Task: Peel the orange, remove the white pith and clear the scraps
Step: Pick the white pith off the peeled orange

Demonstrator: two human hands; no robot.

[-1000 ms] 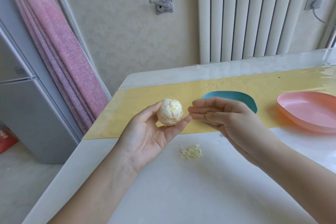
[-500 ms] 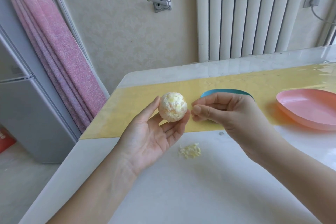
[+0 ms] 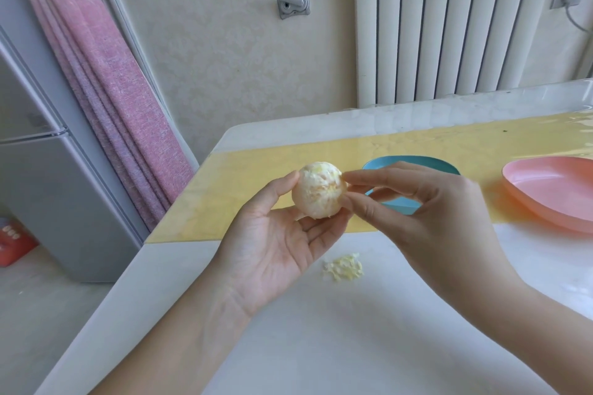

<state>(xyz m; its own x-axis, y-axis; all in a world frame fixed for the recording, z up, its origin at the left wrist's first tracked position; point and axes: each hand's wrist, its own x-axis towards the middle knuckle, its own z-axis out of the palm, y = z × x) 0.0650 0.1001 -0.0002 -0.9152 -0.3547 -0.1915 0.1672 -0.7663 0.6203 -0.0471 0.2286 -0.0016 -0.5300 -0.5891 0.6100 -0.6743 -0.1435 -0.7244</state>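
Observation:
The peeled orange (image 3: pixel 317 191), pale and mostly covered in white pith with yellow flesh showing on top, sits between the thumb and fingertips of my left hand (image 3: pixel 276 244), raised above the table. My right hand (image 3: pixel 417 202) reaches in from the right; its thumb and forefinger pinch at the orange's upper right side, on the pith there. A small heap of pale yellow pith scraps (image 3: pixel 344 267) lies on the white table below my hands.
A blue dish (image 3: pixel 378 163) stands behind my right hand on the yellow mat (image 3: pixel 244 189), and a pink dish (image 3: pixel 552 192) lies at the right. The white table (image 3: pixel 321 346) ends at its left edge; a grey fridge (image 3: pixel 48 176) and pink curtain stand beyond it.
My left hand has lifted the orange a little. My right hand, flat and apart from the fruit before, has curled and closed its thumb and forefinger onto the orange's right side.

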